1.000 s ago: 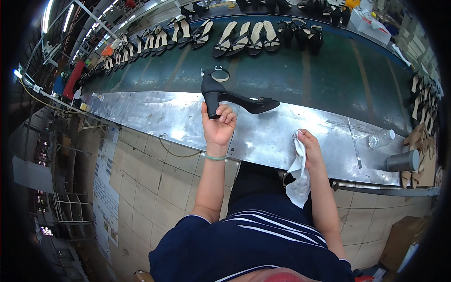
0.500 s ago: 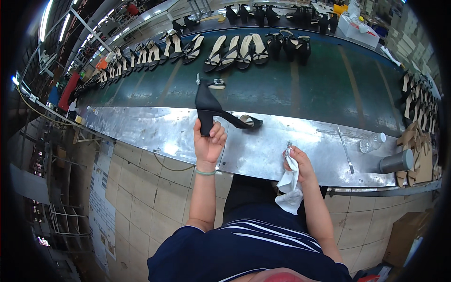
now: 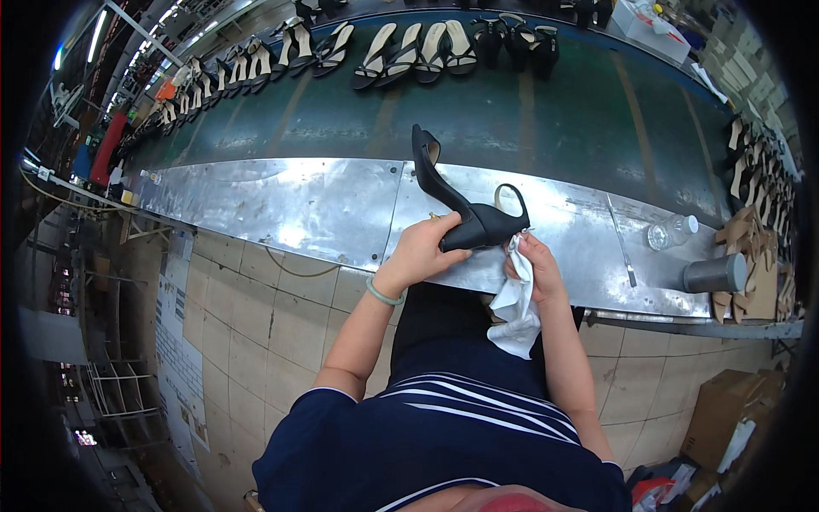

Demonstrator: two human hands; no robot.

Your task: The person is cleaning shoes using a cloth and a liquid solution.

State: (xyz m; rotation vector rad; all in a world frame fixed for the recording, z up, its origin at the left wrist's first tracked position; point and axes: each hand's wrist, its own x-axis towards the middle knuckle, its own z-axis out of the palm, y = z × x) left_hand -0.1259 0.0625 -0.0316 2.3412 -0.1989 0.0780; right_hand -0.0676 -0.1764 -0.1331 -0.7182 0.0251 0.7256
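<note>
A black heeled sandal (image 3: 483, 224) is held over the metal ledge (image 3: 324, 213), tipped so its toe points up and away. My left hand (image 3: 425, 247) is closed around its block heel. Beside the sandal's back end, my right hand (image 3: 537, 263) pinches a white cloth (image 3: 515, 309), which hangs down in front of my lap. The fingertips of that hand are close to the ankle strap (image 3: 513, 201); whether they touch the shoe I cannot tell.
Beyond the ledge runs a green belt (image 3: 341, 128) with black sandals (image 3: 431, 55) in a row along its far side. To the right lie a thin metal tool (image 3: 621, 243), a clear bottle (image 3: 671, 232), a grey cylinder (image 3: 715, 274) and brown sandals (image 3: 740, 239).
The sandal has swung from upright, toe right, to tilted with its toe up and away, and moved right toward the cloth. My left hand came along with it.
</note>
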